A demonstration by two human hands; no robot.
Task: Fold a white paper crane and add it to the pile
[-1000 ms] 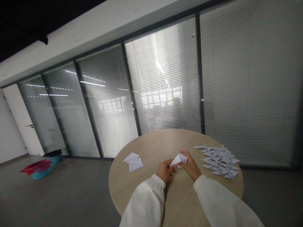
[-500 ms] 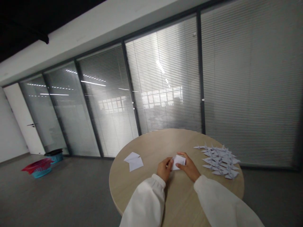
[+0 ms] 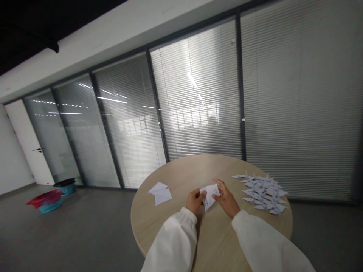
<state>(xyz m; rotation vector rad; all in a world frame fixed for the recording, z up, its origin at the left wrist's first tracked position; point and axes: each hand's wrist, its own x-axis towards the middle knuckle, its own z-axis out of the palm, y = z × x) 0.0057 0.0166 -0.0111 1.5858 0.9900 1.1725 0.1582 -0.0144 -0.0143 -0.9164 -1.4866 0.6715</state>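
Note:
Between my hands is a small folded piece of white paper (image 3: pixel 210 196) with dark print on it, held just over the table and narrowing to a point towards me. My left hand (image 3: pixel 195 201) pinches its left side, thumb on top. At its right side, my right hand (image 3: pixel 226 198) grips the paper with the thumb on its face; the index finger reaches along the far edge. Off to the left lie white paper sheets (image 3: pixel 160 193), unevenly stacked. On the right a cluster of folded paper cranes (image 3: pixel 263 193) sits in rows.
The round wooden table (image 3: pixel 210 166) stands in front of a glass partition with blinds (image 3: pixel 198 94). On the floor at left are two bins, one with a red liner (image 3: pixel 47 198) and one with a black liner (image 3: pixel 65 184). A white door (image 3: pixel 30 143) is at far left.
The folded paper has gone from a compact squarish shape to a wider one pointing towards me. My left hand has shifted slightly left. The cranes and loose sheets have stayed put.

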